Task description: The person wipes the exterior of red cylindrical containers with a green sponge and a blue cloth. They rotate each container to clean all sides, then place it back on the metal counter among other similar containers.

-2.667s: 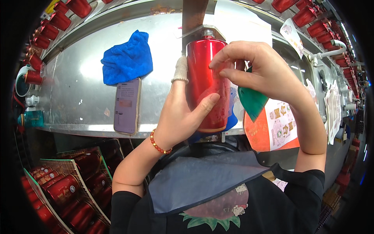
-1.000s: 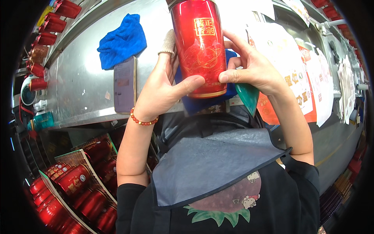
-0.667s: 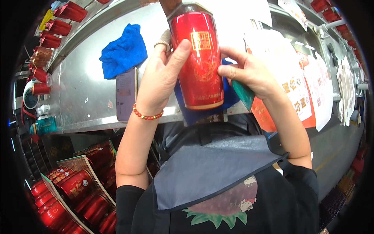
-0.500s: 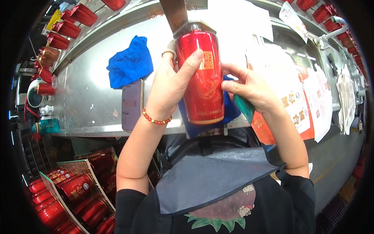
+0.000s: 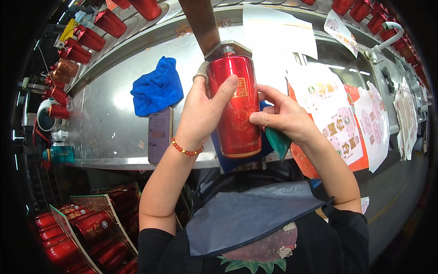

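A glossy red bottle [image 5: 235,123] with gold print lies with its neck away from me, at a dark grey holder [image 5: 242,48]. My left hand [image 5: 203,107] grips its left side, thumb across the front, the other fingers mostly hidden behind it; a light cover wraps one finger. My right hand [image 5: 287,118] has its thumb on the bottle's lower right front and its index finger at the right side. A flat green piece [image 5: 278,141] sits in the right palm, partly hidden. Dark blue cloth [image 5: 223,157] shows beneath the bottle.
A crumpled blue cloth [image 5: 157,89] and a phone [image 5: 159,141] lie to the left on the metal table. Printed label sheets [image 5: 340,132] are spread on the right. Red bottles line the far rack [image 5: 109,23]; more fill boxes [image 5: 93,223] at lower left.
My right thumb has moved left onto the bottle's front. The whole view has shifted, so the table and bottle appear slightly lower. My left hand keeps its hold.
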The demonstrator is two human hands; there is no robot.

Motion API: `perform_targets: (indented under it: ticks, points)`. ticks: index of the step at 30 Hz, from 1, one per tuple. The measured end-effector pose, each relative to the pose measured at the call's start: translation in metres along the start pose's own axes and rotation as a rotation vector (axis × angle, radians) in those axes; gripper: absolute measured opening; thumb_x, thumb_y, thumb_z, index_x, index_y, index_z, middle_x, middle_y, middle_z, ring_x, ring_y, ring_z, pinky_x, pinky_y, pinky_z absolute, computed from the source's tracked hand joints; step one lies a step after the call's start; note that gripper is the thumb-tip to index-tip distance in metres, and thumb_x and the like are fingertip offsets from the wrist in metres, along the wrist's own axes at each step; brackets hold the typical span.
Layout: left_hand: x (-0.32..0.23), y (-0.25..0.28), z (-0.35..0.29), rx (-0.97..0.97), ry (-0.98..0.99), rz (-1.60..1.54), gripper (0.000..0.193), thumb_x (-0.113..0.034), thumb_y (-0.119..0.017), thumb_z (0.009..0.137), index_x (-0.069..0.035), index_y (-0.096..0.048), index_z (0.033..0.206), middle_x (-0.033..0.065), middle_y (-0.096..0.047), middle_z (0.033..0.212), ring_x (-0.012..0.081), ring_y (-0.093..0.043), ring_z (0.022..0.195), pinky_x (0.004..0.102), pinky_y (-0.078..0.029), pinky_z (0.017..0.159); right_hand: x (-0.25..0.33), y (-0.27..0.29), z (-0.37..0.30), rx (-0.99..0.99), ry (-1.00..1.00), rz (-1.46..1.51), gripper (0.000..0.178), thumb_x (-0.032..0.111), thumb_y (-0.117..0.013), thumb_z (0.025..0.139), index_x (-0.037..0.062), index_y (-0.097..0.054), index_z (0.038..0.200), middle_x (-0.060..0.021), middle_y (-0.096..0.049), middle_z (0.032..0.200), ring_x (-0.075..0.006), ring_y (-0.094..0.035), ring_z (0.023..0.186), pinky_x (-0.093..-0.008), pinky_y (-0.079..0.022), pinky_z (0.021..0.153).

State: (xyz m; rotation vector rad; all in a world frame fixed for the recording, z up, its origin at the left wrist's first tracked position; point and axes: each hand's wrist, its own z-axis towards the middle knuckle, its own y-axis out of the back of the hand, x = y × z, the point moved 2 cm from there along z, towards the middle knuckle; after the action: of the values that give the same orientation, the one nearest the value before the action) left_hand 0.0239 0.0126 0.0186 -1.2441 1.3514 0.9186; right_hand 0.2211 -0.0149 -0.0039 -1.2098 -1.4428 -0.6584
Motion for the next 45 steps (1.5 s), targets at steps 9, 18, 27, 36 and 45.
perform_targets:
  ticks: [9, 18, 27, 36, 45]
  points:
    - [0.038, 0.025, -0.036, 0.165, 0.0, -0.014, 0.088, -0.045, -0.07, 0.098, 0.005, -0.028, 0.158, 0.0205, -0.042, 0.155, 0.0265, -0.038, 0.146, 0.0398, -0.031, 0.12, 0.005, -0.007, -0.012, -0.035, -0.006, -0.107, 0.091, 0.024, -0.089, 0.081, -0.0035, -0.04, 0.153, -0.0096, -0.062, 0.123, -0.0047, -0.058, 0.078, -0.0215, -0.051, 0.07]
    - [0.038, 0.02, -0.039, 0.183, -0.03, -0.118, 0.084, -0.042, -0.07, 0.099, 0.006, -0.03, 0.156, 0.0204, -0.042, 0.156, 0.0272, -0.039, 0.146, 0.0396, -0.031, 0.12, 0.003, -0.008, -0.01, -0.026, 0.017, -0.041, 0.09, 0.019, -0.089, 0.081, -0.0031, -0.04, 0.153, -0.0088, -0.062, 0.129, -0.0024, -0.056, 0.075, -0.0202, -0.05, 0.069]
    - [0.005, 0.001, 0.006, -0.004, -0.091, -0.003, 0.069, -0.035, -0.077, 0.094, 0.008, -0.045, 0.138, 0.0191, -0.063, 0.127, 0.0228, -0.066, 0.112, 0.035, -0.057, 0.093, 0.003, -0.007, -0.014, -0.039, -0.02, -0.029, 0.082, 0.02, -0.084, 0.087, -0.0031, -0.041, 0.153, -0.0091, -0.061, 0.135, -0.0031, -0.058, 0.078, -0.021, -0.05, 0.074]
    - [0.003, 0.0, 0.004, 0.023, -0.12, -0.056, 0.072, -0.035, -0.073, 0.097, 0.009, -0.039, 0.144, 0.0189, -0.06, 0.132, 0.0224, -0.061, 0.121, 0.0351, -0.052, 0.101, -0.001, -0.007, -0.014, -0.05, -0.025, -0.074, 0.081, 0.02, -0.085, 0.087, -0.001, -0.043, 0.153, -0.0079, -0.062, 0.134, -0.0026, -0.058, 0.077, -0.0211, -0.05, 0.074]
    - [0.041, 0.025, -0.042, 0.183, -0.003, -0.104, 0.089, -0.044, -0.07, 0.098, 0.005, -0.026, 0.159, 0.0225, -0.038, 0.159, 0.0283, -0.034, 0.15, 0.0404, -0.03, 0.121, -0.002, 0.0, -0.021, -0.067, -0.045, -0.079, 0.075, 0.02, -0.084, 0.085, 0.0009, -0.05, 0.149, -0.0053, -0.059, 0.116, -0.005, -0.06, 0.082, -0.0209, -0.051, 0.074]
